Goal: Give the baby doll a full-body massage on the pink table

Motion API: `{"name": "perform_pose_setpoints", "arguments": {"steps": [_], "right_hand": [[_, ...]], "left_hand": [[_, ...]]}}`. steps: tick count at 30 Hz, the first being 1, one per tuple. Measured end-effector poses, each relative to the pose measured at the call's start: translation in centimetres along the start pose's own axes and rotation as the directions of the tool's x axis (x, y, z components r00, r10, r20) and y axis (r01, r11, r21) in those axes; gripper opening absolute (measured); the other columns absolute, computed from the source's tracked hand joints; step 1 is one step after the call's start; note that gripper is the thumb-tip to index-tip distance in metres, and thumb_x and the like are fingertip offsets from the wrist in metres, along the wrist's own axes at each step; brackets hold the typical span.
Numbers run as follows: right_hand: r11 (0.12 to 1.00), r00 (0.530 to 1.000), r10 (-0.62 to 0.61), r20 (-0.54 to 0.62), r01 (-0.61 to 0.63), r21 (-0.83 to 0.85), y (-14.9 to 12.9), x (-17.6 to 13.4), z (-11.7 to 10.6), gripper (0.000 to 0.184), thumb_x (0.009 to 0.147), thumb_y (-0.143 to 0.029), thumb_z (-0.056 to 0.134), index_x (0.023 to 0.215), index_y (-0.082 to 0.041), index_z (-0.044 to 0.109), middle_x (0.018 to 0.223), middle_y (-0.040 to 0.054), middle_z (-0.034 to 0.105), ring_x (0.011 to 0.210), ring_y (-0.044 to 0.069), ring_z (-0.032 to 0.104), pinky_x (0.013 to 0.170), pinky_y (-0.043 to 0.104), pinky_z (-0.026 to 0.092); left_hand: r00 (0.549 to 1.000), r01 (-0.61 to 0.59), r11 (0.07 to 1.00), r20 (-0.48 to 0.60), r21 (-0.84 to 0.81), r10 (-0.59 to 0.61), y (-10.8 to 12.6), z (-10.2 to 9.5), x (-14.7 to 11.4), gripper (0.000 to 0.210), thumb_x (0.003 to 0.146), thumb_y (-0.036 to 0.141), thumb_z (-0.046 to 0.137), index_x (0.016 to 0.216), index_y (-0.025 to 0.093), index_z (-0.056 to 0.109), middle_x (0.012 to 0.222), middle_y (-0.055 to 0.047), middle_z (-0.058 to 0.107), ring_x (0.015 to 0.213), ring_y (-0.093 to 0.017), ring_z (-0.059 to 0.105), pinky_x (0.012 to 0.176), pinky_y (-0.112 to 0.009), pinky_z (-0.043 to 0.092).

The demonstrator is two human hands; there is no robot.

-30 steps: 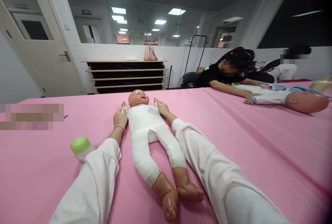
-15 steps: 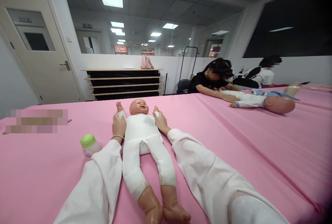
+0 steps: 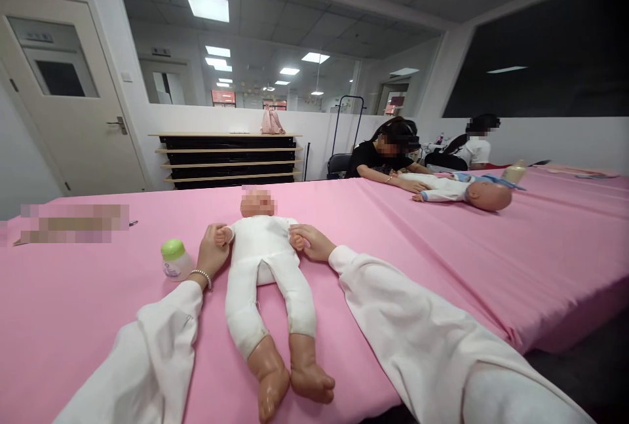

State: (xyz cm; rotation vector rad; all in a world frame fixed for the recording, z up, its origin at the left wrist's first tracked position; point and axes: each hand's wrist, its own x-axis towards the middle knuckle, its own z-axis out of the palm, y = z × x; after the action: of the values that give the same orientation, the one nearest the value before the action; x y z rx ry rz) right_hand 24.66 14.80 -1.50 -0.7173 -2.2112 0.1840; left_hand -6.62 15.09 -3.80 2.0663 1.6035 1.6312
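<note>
A baby doll [image 3: 265, 247] with a white cloth body lies on its back on the pink-covered table [image 3: 383, 267], feet toward me. My left hand [image 3: 212, 252], with a beaded bracelet at the wrist, is closed around the doll's hand on the left. On the other side my right hand [image 3: 315, 242] grips the doll's other hand and forearm. Both doll arms are bent down beside its torso. A small jar [image 3: 175, 260] with a green lid stands just left of my left wrist.
Across the table at right, a person in black [image 3: 381, 155] bends over another doll [image 3: 489, 194] in white clothes. A beige bottle [image 3: 515, 172] stands behind it. Another person [image 3: 476, 145] sits farther back. A blurred flat item [image 3: 78, 224] lies at left. The table's edge [image 3: 565, 339] drops off at right.
The doll's arms have come down from raised beside its head to alongside its torso, with my hands holding them. The view has shifted slightly to the right.
</note>
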Motion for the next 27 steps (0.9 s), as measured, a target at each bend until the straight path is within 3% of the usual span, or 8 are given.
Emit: {"name": "perform_pose_setpoints", "arguments": {"steps": [3, 7, 10, 13, 16, 21, 25, 27], "right_hand": [[0.999, 0.992, -0.050, 0.119, 0.050, 0.006, 0.0, -1.2, -1.0, 0.036, 0.074, -0.015, 0.049, 0.109, -0.018, 0.057, 0.114, 0.0081, 0.059, 0.111, 0.018, 0.053, 0.097, 0.036, 0.043], [0.977, 0.977, 0.208, -0.054, -0.204, 0.065, 0.9, -0.1, -0.5, 0.049, 0.077, -0.027, 0.055, 0.124, -0.019, 0.044, 0.121, 0.0088, 0.054, 0.117, 0.021, 0.049, 0.100, 0.038, 0.040], [0.906, 0.857, 0.418, -0.300, -0.371, 0.202, 2.1, 2.6, 1.4, 0.068, 0.079, -0.036, 0.053, 0.137, -0.019, 0.021, 0.126, 0.0116, 0.050, 0.114, 0.021, 0.051, 0.097, 0.038, 0.041], [0.821, 0.702, 0.570, -0.428, -0.465, 0.330, 3.5, 5.5, 4.0, 0.065, 0.085, -0.039, 0.042, 0.138, -0.016, 0.012, 0.118, 0.0125, 0.055, 0.103, 0.019, 0.056, 0.089, 0.035, 0.044], [0.791, 0.648, 0.609, -0.457, -0.535, 0.296, 4.5, 7.0, 5.9, 0.055, 0.089, -0.039, 0.032, 0.137, -0.016, 0.019, 0.115, 0.0114, 0.057, 0.102, 0.019, 0.057, 0.088, 0.035, 0.044], [0.796, 0.695, 0.596, -0.403, -0.577, 0.182, 5.4, 6.9, 6.3, 0.042, 0.089, -0.041, 0.028, 0.118, -0.021, 0.051, 0.117, 0.0062, 0.057, 0.108, 0.018, 0.053, 0.093, 0.033, 0.040], [0.643, 0.563, 0.751, -0.344, -0.743, 0.188, 5.7, 6.6, 5.8, 0.042, 0.083, -0.044, 0.040, 0.114, -0.018, 0.053, 0.107, 0.0098, 0.061, 0.097, 0.022, 0.057, 0.086, 0.035, 0.044], [0.632, 0.538, 0.753, -0.379, -0.753, 0.185, 5.5, 6.5, 5.7, 0.045, 0.082, -0.044, 0.042, 0.117, -0.016, 0.049, 0.109, 0.0118, 0.060, 0.097, 0.024, 0.057, 0.084, 0.037, 0.044]], "left_hand": [[0.985, -0.084, 0.994, 0.147, -0.064, 0.093, 0.0, -1.0, -0.7, 0.037, 0.063, 0.009, 0.045, 0.098, 0.019, 0.051, 0.100, -0.005, 0.058, 0.094, -0.018, 0.057, 0.085, -0.030, 0.047], [0.995, 0.064, 0.993, 0.084, -0.101, -0.056, 0.7, -0.5, -0.2, 0.041, 0.069, 0.017, 0.051, 0.109, 0.020, 0.046, 0.105, -0.006, 0.059, 0.095, -0.019, 0.058, 0.084, -0.031, 0.047], [0.953, 0.282, 0.953, -0.081, -0.110, -0.291, 1.6, 1.1, 1.0, 0.052, 0.073, 0.024, 0.054, 0.120, 0.018, 0.033, 0.109, -0.010, 0.058, 0.093, -0.020, 0.059, 0.078, -0.031, 0.047], [0.898, 0.397, 0.916, -0.183, -0.061, -0.401, 1.9, 3.0, 2.4, 0.043, 0.080, 0.027, 0.046, 0.119, 0.017, 0.031, 0.107, -0.012, 0.058, 0.091, -0.021, 0.059, 0.075, -0.033, 0.046], [0.899, 0.416, 0.909, -0.144, -0.008, -0.413, 1.1, 4.0, 3.4, 0.033, 0.083, 0.032, 0.041, 0.113, 0.018, 0.040, 0.102, -0.012, 0.059, 0.087, -0.022, 0.060, 0.072, -0.034, 0.045], [0.884, 0.465, 0.880, -0.003, 0.100, -0.467, -1.1, 4.4, 4.2, 0.029, 0.082, 0.039, 0.042, 0.101, 0.020, 0.052, 0.087, -0.010, 0.064, 0.076, -0.023, 0.061, 0.062, -0.030, 0.043], [0.873, 0.481, 0.868, 0.028, 0.120, -0.487, -1.3, 4.3, 4.6, 0.032, 0.081, 0.046, 0.041, 0.094, 0.021, 0.057, 0.086, -0.011, 0.065, 0.077, -0.025, 0.061, 0.060, -0.031, 0.042], [0.864, 0.495, 0.862, 0.042, 0.112, -0.502, -1.0, 4.2, 4.6, 0.036, 0.081, 0.048, 0.040, 0.099, 0.021, 0.056, 0.090, -0.011, 0.065, 0.080, -0.026, 0.061, 0.062, -0.032, 0.043]]}}
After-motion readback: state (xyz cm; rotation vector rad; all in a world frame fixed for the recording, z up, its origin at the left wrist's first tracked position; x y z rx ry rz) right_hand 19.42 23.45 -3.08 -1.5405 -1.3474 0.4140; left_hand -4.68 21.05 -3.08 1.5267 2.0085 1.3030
